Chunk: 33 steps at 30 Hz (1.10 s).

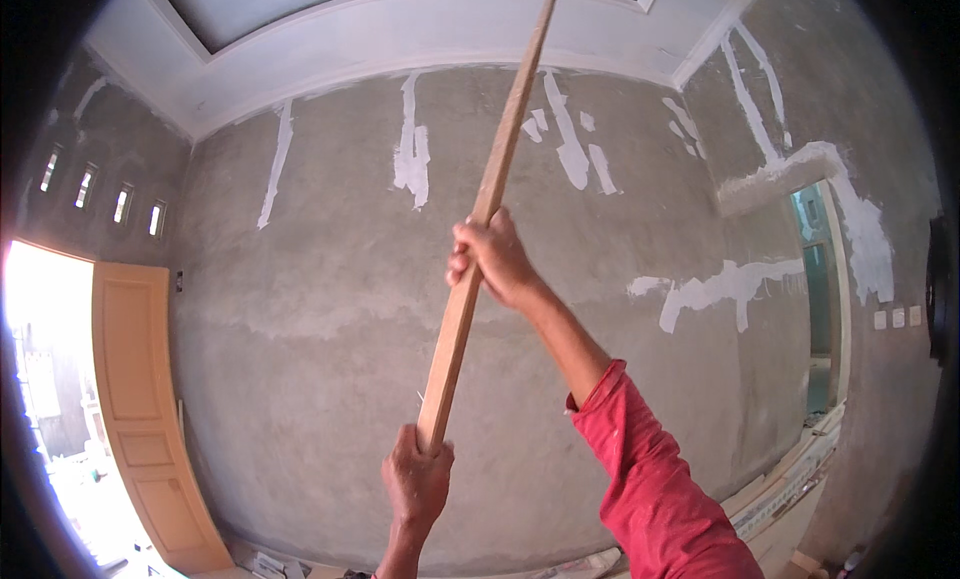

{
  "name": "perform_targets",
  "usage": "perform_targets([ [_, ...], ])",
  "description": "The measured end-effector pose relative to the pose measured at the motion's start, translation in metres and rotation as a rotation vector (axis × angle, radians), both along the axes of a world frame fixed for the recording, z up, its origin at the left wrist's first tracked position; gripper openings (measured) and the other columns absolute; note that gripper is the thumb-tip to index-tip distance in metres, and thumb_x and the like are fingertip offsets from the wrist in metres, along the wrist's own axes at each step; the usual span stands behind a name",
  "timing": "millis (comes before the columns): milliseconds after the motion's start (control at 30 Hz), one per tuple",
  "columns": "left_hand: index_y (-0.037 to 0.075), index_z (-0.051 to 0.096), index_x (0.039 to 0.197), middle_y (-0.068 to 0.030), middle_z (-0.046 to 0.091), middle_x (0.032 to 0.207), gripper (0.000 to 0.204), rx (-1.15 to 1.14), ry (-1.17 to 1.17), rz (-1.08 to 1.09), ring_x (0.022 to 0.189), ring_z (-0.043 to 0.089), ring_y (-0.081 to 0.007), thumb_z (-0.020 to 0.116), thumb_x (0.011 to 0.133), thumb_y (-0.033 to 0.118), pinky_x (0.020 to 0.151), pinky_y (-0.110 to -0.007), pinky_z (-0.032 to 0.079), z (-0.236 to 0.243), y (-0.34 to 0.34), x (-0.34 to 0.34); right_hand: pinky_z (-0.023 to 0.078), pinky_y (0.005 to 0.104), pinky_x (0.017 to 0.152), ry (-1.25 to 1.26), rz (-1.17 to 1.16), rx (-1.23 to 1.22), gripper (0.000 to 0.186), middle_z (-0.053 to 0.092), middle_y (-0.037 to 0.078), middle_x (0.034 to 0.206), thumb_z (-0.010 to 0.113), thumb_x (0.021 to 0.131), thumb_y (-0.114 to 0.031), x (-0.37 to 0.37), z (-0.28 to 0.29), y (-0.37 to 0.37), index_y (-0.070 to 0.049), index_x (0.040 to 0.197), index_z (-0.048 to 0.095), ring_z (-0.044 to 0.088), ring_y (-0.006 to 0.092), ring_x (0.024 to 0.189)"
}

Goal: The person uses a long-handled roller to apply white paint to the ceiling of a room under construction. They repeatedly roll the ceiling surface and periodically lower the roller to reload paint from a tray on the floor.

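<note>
A long wooden pole (506,144), square-edged and light brown, slants up from the lower middle to the top edge of the picture, where its far end is cut off. My left hand (418,479) is closed round its lower end. Higher up, my right hand (492,254) wraps round the shaft, the arm in a red sleeve. Behind the pole stands a grey plastered wall (330,299) with several white filler streaks (411,159) near its top. Whether the pole's upper end touches the white ceiling (420,34) cannot be seen.
An orange wooden door (138,379) stands ajar at the left beside a bright doorway (50,349). Another doorway (820,289) is at the right, near white switches (897,319). Boards and scraps (785,489) lie along the wall's foot.
</note>
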<state>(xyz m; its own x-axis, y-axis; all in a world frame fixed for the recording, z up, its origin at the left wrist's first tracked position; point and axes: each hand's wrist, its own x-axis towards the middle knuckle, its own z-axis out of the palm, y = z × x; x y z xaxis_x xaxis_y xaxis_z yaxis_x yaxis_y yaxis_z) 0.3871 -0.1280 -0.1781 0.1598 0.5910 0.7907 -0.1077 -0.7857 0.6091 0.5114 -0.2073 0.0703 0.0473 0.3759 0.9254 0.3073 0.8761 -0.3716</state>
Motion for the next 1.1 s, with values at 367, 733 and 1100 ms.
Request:
perform_targets([
  [367, 0.001, 0.054, 0.087, -0.0153, 0.058, 0.069, 0.03, 0.181, -0.011, 0.031, 0.063, 0.058, -0.0302, 0.072, 0.076, 0.022, 0.062, -0.044, 0.046, 0.113, -0.054, 0.019, 0.051, 0.0392, 0.058, -0.009, 0.05, 0.077, 0.014, 0.045, 0.006, 0.075, 0.059, 0.088, -0.008, 0.054, 0.102, -0.067, -0.004, 0.082, 0.047, 0.05, 0.0153, 0.061],
  [733, 0.0, 0.058, 0.089, -0.0136, 0.057, 0.067, 0.029, 0.211, -0.047, -0.008, 0.061, 0.058, -0.0252, 0.074, 0.075, 0.019, 0.06, -0.042, 0.047, 0.121, -0.048, 0.05, 0.05, 0.039, 0.059, -0.019, -0.053, 0.029, 0.015, 0.045, 0.006, 0.075, 0.059, 0.088, -0.007, 0.078, 0.11, -0.078, -0.003, 0.082, 0.046, 0.05, 0.0155, 0.061],
  [1100, 0.001, 0.051, 0.081, -0.0117, 0.054, 0.065, 0.028, 0.01, -0.08, 0.023, 0.06, 0.052, -0.0241, 0.074, 0.073, 0.015, 0.057, -0.039, 0.044, 0.034, 0.005, -0.01, 0.05, 0.0396, 0.052, 0.011, 0.129, -0.008, 0.016, 0.048, 0.007, 0.07, 0.056, 0.087, -0.007, 0.003, 0.033, 0.012, -0.002, 0.077, 0.045, 0.05, 0.0151, 0.054],
])
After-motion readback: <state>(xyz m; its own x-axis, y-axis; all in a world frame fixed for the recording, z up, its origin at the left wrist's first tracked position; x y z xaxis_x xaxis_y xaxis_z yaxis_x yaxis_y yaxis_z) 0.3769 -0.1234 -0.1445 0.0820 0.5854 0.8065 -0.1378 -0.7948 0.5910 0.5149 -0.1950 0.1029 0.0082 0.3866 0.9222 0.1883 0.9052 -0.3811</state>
